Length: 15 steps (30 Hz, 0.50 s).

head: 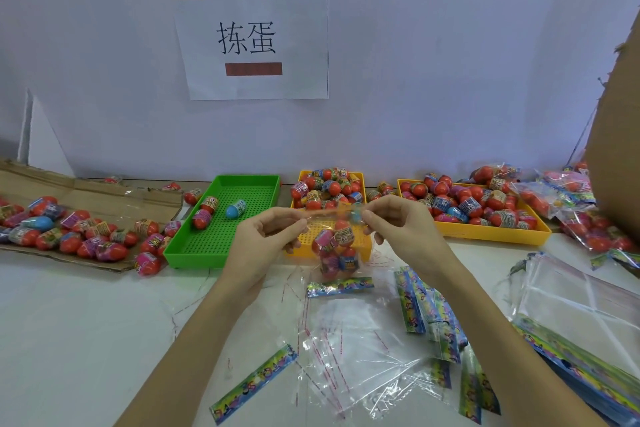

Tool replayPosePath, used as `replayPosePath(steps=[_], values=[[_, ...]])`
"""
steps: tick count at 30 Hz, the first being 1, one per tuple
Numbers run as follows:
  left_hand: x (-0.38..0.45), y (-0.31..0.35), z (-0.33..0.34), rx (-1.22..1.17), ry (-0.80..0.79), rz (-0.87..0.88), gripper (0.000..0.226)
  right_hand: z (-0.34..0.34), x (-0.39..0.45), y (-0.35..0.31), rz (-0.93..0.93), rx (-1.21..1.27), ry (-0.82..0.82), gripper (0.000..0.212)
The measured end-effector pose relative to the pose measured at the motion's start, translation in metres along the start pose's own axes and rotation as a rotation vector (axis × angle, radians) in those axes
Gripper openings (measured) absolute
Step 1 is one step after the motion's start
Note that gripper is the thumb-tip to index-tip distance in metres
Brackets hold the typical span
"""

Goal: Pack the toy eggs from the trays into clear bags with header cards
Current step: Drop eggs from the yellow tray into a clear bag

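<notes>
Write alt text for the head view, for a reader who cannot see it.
Both hands, left and right, pinch the top of a clear bag of toy eggs above a white table. Behind stand a green tray and two yellow trays; loose bags lie nearer.

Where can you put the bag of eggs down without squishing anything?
Bare table at the near left, below the cardboard and green tray, which is mostly free too. The right is crowded with empty bags and cards.

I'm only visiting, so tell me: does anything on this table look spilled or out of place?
Yes. Several toy eggs lie loose on the table behind the green tray, outside any tray, and thin peeled strips are scattered near the bag both hands hold.
</notes>
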<state>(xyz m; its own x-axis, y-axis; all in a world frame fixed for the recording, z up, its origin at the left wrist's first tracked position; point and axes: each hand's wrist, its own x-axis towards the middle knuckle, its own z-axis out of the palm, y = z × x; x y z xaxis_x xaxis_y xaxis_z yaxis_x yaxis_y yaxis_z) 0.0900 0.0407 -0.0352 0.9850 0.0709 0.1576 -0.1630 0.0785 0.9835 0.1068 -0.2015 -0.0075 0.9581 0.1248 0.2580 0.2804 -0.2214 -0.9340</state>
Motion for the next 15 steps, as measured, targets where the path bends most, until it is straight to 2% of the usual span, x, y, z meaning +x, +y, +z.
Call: replayPosePath(steps=[4, 11, 15], values=[[0.0006, 0.0011, -0.0045, -0.009, 0.003, -0.001, 0.015, -0.0025, -0.0002, 0.0015, -0.035, -0.027, -0.078, 0.008], [0.0, 0.0036, -0.0056, 0.047, -0.045, 0.041, 0.014, -0.0049, 0.0009, 0.0033, -0.096, -0.004, -0.06, 0.014], [-0.0015, 0.0045, -0.0073, 0.086, -0.039, 0.084, 0.022, -0.0045, 0.0008, 0.0063, -0.085, -0.03, -0.072, 0.018]])
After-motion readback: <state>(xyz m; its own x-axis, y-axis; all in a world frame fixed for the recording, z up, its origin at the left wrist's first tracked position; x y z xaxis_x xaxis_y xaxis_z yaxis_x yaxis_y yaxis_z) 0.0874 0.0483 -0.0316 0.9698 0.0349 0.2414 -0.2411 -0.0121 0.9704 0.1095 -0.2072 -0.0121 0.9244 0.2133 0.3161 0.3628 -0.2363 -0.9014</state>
